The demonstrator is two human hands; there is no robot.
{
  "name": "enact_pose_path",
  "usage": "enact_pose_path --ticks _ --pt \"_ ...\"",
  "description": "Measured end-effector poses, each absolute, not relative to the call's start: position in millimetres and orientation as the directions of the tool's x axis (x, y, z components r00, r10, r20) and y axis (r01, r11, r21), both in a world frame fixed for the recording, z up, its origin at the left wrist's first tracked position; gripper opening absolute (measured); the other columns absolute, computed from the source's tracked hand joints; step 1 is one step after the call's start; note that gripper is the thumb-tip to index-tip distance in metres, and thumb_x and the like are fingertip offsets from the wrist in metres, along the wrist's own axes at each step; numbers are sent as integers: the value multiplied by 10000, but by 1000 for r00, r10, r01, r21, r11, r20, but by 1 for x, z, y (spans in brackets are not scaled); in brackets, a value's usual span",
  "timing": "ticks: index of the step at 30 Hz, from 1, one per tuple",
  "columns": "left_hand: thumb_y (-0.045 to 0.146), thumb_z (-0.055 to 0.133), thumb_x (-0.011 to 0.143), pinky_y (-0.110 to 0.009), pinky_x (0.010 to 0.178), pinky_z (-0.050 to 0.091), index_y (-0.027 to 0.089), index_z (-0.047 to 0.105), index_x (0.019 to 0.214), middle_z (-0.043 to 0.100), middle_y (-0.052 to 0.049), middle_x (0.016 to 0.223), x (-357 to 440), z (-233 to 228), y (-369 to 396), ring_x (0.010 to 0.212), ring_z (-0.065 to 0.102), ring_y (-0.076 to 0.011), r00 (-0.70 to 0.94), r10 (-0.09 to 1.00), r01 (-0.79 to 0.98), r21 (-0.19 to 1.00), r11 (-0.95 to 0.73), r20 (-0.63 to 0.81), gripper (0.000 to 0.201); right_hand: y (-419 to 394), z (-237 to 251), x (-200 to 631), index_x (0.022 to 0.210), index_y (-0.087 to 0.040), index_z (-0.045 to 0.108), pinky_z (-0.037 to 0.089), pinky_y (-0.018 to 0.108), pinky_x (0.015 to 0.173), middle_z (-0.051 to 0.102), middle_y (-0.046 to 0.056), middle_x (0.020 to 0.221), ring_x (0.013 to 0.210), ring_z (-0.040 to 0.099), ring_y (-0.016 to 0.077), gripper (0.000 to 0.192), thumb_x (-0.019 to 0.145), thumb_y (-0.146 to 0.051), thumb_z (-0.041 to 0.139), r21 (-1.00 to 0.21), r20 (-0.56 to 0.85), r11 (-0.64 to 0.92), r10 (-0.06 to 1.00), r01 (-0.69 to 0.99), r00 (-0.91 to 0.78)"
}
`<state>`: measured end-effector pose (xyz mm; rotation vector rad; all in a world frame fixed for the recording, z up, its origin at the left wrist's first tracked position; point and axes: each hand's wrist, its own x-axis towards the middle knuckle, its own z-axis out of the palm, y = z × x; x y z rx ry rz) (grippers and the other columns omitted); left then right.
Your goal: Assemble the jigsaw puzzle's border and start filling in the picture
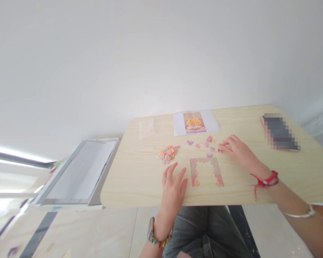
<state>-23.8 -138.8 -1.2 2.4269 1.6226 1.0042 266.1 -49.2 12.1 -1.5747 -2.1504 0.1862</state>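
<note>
Against a plain white wall (150, 53), a pale wood-grain table (140, 182) is bearing a pink three-sided jigsaw border (193, 173), loose pink-and-purple pieces (197, 146) lying beyond it. The left hand (173, 188) is holding its fingers spread near a multicoloured heap of pieces (169, 154); the right hand (221, 146) is closing thumb and forefinger by a small red piece (221, 151), grip uncertain. Cream floor tiles (113, 229) are showing below.

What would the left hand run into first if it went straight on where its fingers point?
Probably the pile of puzzle pieces, just ahead of the left hand, though the hand's height above the table is hard to judge.
</note>
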Motion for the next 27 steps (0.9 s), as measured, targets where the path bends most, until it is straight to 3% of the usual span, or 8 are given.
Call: enact_pose_path --ticks 6,10,17,27 --pt "165 501 858 -471 942 450 220 566 1110 415 -115 1271 -20 4 -144 1186 379 -259 252 849 799 395 -453 464 266 -117 25 208 815 -200 533 461 337 706 572 53 832 781 565 193 132 888 -269 448 -430 319 455 885 779 -340" --pt "144 498 856 -462 943 453 214 569 1096 407 -106 1273 -18 6 -151 1184 376 -254 273 861 792 408 -454 429 261 -155 12 173 821 -184 542 464 348 724 575 63 822 778 555 198 127 892 -229 447 -372 345 515 849 772 -399" --pt "130 513 845 -474 947 449 214 589 1072 393 -100 1278 -18 2 -161 1181 363 -264 304 872 785 417 -458 385 254 -167 2 179 1007 -161 576 466 363 743 565 111 963 846 568 220 210 896 -280 444 -346 373 403 888 848 -270" --pt "102 514 833 -469 964 440 242 571 1124 372 -87 1289 -9 7 -166 1189 346 -260 328 868 748 458 -480 374 328 -156 6 175 786 -172 605 410 349 698 569 58 833 776 575 189 174 889 -244 485 -360 274 416 903 835 -332"
